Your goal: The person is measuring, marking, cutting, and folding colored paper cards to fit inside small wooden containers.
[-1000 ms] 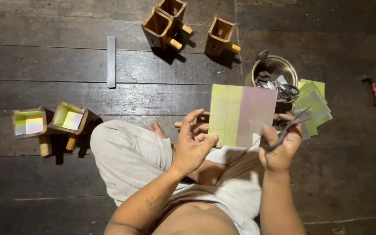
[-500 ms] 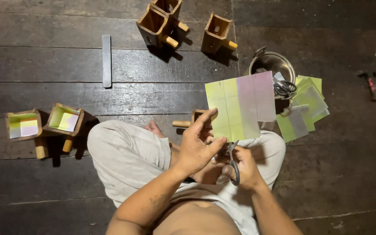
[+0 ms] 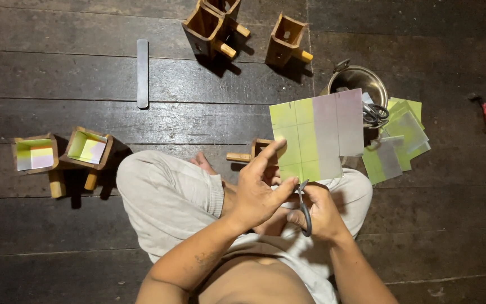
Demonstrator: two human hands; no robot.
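I sit cross-legged on a dark wooden floor. My left hand (image 3: 260,188) pinches the lower edge of a stiff sheet (image 3: 317,135) coloured green, yellow and pale purple, holding it upright over my lap. My right hand (image 3: 320,209) grips black-handled scissors (image 3: 304,204), whose blades meet the sheet's bottom edge. A small wooden box mould with a handle (image 3: 254,151) lies on the floor behind the sheet, partly hidden.
A metal pot (image 3: 361,81) with another pair of scissors (image 3: 374,114) stands at the right beside a pile of coloured sheets (image 3: 400,141). Wooden box moulds stand at the top (image 3: 212,28) (image 3: 287,40) and left (image 3: 88,149) (image 3: 35,155). A metal bar (image 3: 142,72) and a small hammer (image 3: 484,110) lie on the floor.
My right hand came down from beside the sheet to its bottom edge and brought the scissors to it. The sheet shifted slightly right and up. My left hand kept its hold.
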